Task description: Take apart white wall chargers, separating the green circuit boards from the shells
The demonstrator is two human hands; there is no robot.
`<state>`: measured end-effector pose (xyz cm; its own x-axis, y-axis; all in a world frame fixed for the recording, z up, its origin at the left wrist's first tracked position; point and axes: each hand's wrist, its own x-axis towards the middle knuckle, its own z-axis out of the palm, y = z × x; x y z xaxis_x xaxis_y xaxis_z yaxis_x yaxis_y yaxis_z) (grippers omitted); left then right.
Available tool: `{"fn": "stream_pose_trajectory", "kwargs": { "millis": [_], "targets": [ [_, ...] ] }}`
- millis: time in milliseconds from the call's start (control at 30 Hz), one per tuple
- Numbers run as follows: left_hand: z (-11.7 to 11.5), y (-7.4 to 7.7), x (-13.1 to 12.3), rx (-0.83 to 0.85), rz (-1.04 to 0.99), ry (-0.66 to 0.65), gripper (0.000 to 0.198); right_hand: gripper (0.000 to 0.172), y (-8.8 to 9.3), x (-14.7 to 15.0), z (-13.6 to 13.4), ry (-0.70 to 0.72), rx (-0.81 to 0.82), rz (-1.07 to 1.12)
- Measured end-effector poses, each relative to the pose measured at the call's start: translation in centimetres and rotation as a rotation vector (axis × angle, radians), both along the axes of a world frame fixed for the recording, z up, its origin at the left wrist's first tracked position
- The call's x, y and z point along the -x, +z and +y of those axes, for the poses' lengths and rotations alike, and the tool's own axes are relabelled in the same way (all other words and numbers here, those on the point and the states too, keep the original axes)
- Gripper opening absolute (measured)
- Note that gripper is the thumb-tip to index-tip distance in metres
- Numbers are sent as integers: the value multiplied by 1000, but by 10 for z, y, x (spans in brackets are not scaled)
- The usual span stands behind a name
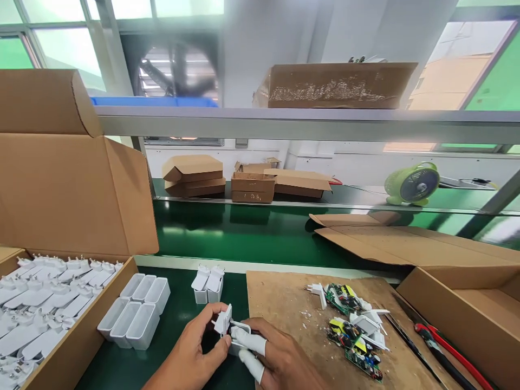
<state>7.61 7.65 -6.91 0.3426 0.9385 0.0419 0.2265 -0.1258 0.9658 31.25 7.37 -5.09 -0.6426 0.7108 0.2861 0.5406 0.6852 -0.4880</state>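
Between thumb and fingers, my left hand holds a white plug cover. My right hand, with white finger cots on some fingers, grips a white plastic adapter case right against that cover. Fingers hide part of both pieces, so how far they are joined cannot be seen. Just beyond my hands stand two white cases with plug covers on top. To the left sit several open white cases in rows. Right of my hands, circuit boards lie among white plastic pieces.
At far left an open cardboard box holds many white plug covers. A brown board covers the bench's right part, with red-and-black handled pliers on it. Another open box stands right. Behind are a conveyor and green fan.
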Motion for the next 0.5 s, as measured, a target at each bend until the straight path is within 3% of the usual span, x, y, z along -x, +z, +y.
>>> {"fn": "stream_pose_trajectory", "kwargs": {
  "millis": [167,300,400,467,500],
  "targets": [
    [2,-1,1,-12,-32,-26,37,53,2,4,-3,-3,12,-42],
    [3,-12,2,-22,-90,-5,40,41,-4,8,-2,-9,99,156],
    [0,-25,-1,-119,-135,71,70,24,-13,12,3,-89,466,582],
    [-5,-32,-8,-293,-103,125,97,32,-18,16,7,-149,728,839],
    [-8,-34,-12,-398,-65,151,99,39,-19,18,9,-165,819,920]
  ]
}}
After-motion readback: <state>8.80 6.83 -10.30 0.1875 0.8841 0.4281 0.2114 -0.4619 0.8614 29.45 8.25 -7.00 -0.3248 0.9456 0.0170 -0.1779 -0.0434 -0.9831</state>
